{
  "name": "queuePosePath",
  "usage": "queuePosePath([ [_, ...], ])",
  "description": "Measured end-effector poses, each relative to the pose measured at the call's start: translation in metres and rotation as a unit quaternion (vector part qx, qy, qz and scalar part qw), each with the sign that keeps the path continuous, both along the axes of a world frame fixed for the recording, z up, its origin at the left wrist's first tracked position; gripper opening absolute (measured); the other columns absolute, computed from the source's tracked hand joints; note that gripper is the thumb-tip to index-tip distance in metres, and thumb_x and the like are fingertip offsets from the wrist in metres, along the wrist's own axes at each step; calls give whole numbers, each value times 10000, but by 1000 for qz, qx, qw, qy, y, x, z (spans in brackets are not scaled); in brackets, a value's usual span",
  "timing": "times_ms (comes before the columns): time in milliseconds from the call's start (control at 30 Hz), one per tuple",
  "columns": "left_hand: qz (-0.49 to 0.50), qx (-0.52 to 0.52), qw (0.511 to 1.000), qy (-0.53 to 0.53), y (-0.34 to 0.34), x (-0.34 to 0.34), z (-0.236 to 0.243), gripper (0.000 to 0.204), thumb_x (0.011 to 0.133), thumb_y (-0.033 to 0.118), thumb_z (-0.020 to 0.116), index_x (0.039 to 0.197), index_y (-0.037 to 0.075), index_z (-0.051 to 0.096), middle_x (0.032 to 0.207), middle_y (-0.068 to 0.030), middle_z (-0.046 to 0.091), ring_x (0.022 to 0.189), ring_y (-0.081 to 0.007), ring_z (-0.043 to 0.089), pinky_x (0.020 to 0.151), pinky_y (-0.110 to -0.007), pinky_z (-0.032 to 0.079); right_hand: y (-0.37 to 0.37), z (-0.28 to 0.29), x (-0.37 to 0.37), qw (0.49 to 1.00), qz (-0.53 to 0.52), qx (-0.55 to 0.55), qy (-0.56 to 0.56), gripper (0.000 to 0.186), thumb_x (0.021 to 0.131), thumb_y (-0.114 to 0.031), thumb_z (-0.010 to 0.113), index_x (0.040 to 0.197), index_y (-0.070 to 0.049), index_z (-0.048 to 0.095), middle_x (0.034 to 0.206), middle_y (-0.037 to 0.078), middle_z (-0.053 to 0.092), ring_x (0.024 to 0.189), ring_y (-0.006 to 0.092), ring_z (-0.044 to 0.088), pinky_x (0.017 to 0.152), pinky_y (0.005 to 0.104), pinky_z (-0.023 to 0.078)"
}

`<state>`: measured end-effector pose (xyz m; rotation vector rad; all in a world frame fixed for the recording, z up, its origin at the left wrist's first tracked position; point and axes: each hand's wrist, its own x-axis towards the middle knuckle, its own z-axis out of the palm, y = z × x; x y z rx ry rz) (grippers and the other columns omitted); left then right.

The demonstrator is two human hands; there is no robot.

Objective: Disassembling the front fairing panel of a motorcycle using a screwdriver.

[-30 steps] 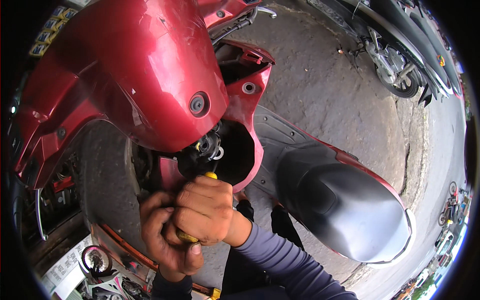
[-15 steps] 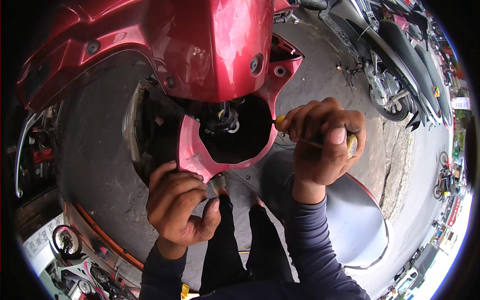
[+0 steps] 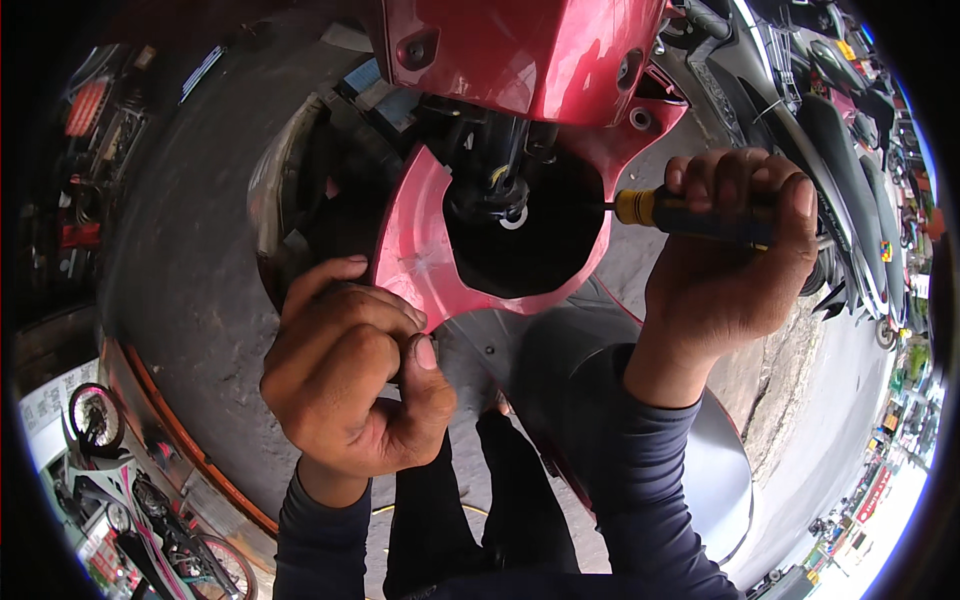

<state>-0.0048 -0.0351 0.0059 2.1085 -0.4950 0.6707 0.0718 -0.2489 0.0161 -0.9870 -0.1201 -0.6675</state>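
A glossy red scooter body [image 3: 510,55] fills the top centre. Below it, a pinkish-red panel [image 3: 415,245] surrounds a dark opening with a black steering column [image 3: 505,180] inside. My left hand [image 3: 355,380] curls its fingers over the panel's lower left edge. My right hand [image 3: 730,260] holds a yellow-and-black screwdriver [image 3: 637,207] lying sideways, its dark shaft pointing left at the panel's right edge; whether the tip touches is hard to make out.
A black seat and footboard [image 3: 550,340] sit below the panel. A grey scooter [image 3: 840,180] stands at right. At lower left are a white motorbike [image 3: 120,490] and an orange rail [image 3: 200,450]. My legs [image 3: 510,500] are beneath me on concrete.
My hands, together on the screwdriver a second ago, have separated. The right moved up and right with it; the left went to the panel's edge. The view has shifted.
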Motion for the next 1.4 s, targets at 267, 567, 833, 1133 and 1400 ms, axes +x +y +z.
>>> queuePosePath([
  [267, 39, -13, 999, -30, 0, 4, -4, 145, 624, -29, 568, 571, 55, 462, 559, -77, 559, 494, -204, 531, 751, -403, 561, -11, 2, 4, 993, 111, -30, -8, 250, 1022, -229, 535, 862, -37, 536, 642, 79, 505, 492, 173, 466, 543, 345, 471],
  [567, 34, -54, 998, -5, -10, 0, -10, 152, 606, -36, 565, 574, 20, 428, 587, -111, 557, 488, -205, 524, 464, -268, 417, -2, -23, 11, 988, 127, -76, -48, 228, 1029, -109, 520, 815, -33, 502, 541, 57, 452, 444, 110, 380, 442, 277, 354],
  [833, 19, -47, 998, 23, -6, 0, -4, 183, 619, -18, 571, 565, 32, 403, 585, -109, 549, 492, -200, 536, 458, -266, 428, 2, -15, 2, 993, 102, -46, -42, 215, 1028, -103, 503, 829, -21, 496, 546, 46, 437, 450, 95, 357, 442, 275, 337],
  [1133, 12, -44, 999, 26, -5, 0, -5, 200, 626, -8, 578, 563, 40, 395, 579, -107, 537, 495, -206, 542, 470, -275, 440, 7, -26, 4, 991, 99, -81, -29, 228, 1025, -110, 507, 817, -18, 492, 547, 50, 452, 445, 94, 363, 437, 278, 348],
  [1400, 13, -42, 999, 18, -5, 1, -3, 203, 601, -7, 579, 555, 46, 389, 562, -100, 525, 471, -200, 515, 459, -274, 410, 8, -12, 1, 989, 114, -88, -35, 230, 1014, -112, 516, 803, -23, 490, 546, 51, 455, 443, 91, 364, 432, 280, 354],
])
